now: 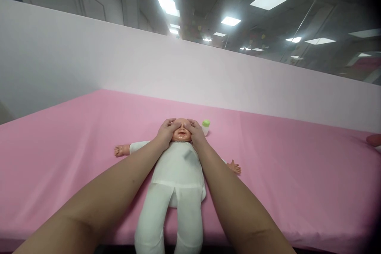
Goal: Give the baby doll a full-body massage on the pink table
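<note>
- Plainly, the doll lies face up on the pink-covered bench, arms out, legs reaching the near edge.
- Left hand and right hand cup opposite sides of its head, thumbs across the eye area; neither closes into a grip.
- Uneven pressure could, I'd judge, roll the head sideways, or let a thumb slip on that shiny face.
- A tug towards the person might drag the doll over the edge.
- Just beside the right hand sits a green-capped bottle; an outward knuckle could knock it.
- A grey patch marks the chest; I can read no brand, label or writing.
</note>
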